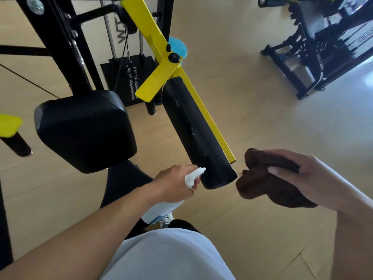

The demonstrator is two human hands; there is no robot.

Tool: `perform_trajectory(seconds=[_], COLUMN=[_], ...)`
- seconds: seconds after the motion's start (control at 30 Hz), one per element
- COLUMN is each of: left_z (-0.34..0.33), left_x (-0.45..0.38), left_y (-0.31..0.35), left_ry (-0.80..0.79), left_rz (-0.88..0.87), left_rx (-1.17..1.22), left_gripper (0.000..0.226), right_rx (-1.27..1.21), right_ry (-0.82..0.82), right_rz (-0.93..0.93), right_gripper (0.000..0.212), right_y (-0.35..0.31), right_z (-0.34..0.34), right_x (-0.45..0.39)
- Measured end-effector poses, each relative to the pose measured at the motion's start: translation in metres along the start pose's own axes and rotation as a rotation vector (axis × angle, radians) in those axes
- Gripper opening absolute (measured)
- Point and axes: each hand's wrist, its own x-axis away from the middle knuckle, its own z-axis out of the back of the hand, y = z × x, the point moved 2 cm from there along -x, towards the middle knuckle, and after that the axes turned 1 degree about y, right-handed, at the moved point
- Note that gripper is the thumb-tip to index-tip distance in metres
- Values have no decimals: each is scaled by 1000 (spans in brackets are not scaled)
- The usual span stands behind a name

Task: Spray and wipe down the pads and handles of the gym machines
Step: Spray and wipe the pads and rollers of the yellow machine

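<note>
Black vinyl covers the long roller pad [196, 134], which is carried on a yellow arm [159, 45] of the machine and slopes down toward the viewer, its near end lying between the two hands. A white spray bottle [171, 201] is held in the left hand [174, 183], the grip closed round its neck with a finger seen at the trigger, and the nozzle is aimed at the pad's lower end from just beside it. The spraying step is judged to be in hand; no mist or wet patch can be made out, so whether the trigger is being squeezed cannot be told. A dark brown cloth [270, 180] is bunched in the right hand [306, 178], the grip clenched on it with the thumb laid across the top, and it is held near the pad's end but apart from it. The left forearm is stretched forward across the body, the wrist roughly level; the right forearm is brought in from the side, the hand turned palm-down over the cloth. The next move is likely to call for the cloth to be pressed to the pad and drawn along its length and round its curve. A square black seat pad [84, 130] is seen to the left, not touched by either hand.
</note>
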Motion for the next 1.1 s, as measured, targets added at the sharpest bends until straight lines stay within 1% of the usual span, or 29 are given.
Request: perform_trajectory(seconds=[0.13, 0.2, 0.3, 0.4, 0.43, 0.47, 0.53, 0.57, 0.63, 0.67, 0.7, 0.73, 0.77, 0.8, 0.87, 0.93, 1.0, 1.03, 1.1], left_z=[-2, -2, -2, 4, 7, 9, 13, 15, 19, 22, 24, 26, 28, 30, 34, 39, 44, 47, 52], left_x=[4, 7, 9, 12, 13, 14, 15, 13, 10, 9, 7, 6, 6, 6, 7, 6, 6, 6, 7], left_y=[0, -3, -7, -15, -19, -23, -28, -30, -30, -30, -31, -31, -32, -33, -35, -39, -43, -44, -46], left_ry=[-91, -107, -78, -17, 8, 34, 78, 95, 136, 153, 162, 167, 167, 170, 185, 198, 238, 261, 291], left_rz=[-15, -10, 0, 17, 24, 31, 30, 28, 27, 31, 40, 51, 57, 62, 76, 90, 107, 117, 123], left_rx=[-29, -26, -6, 30, 57, 82, 119, 139, 188, 213, 235, 248, 246, 237, 229, 244, 253, 257, 267], left_gripper=[37, 33, 24, 36, 42, 50, 63, 61, 43, 36, 36, 43, 53, 63, 70, 65, 55, 55, 62], right_rx=[-14, -40, -17, -24, -43, -44, -4, 27, 174, 300, 449, 580, 653, 665, 665, 666, 630, 605, 554], right_ry=[50, 71, 39, -7, 18, 82, 255, 339, 462, 462, 431, 400, 385, 383, 413, 412, 413, 415, 397], right_rz=[38, 54, 69, 81, 83, 88, 84, 73, 75, 111, 140, 149, 144, 152, 219, 284, 324, 337, 333], right_gripper=[34, 31, 36, 30, 28, 27, 29, 32, 44, 54, 67, 79, 86, 87, 79, 71, 64, 63, 62], right_y=[-14, -24, -42, -64, -69, -73, -75, -73, -63, -54, -47, -41, -38, -38, -44, -53, -71, -83, -113], right_z=[5, 7, 9, 3, -1, -9, -33, -52, -98, -125, -149, -166, -173, -174, -167, -159, -153, -150, -143], right_x=[13, 15, 16, 19, 17, 13, 0, -8, -29, -40, -51, -60, -68, -75, -91, -111, -143, -162, -205])
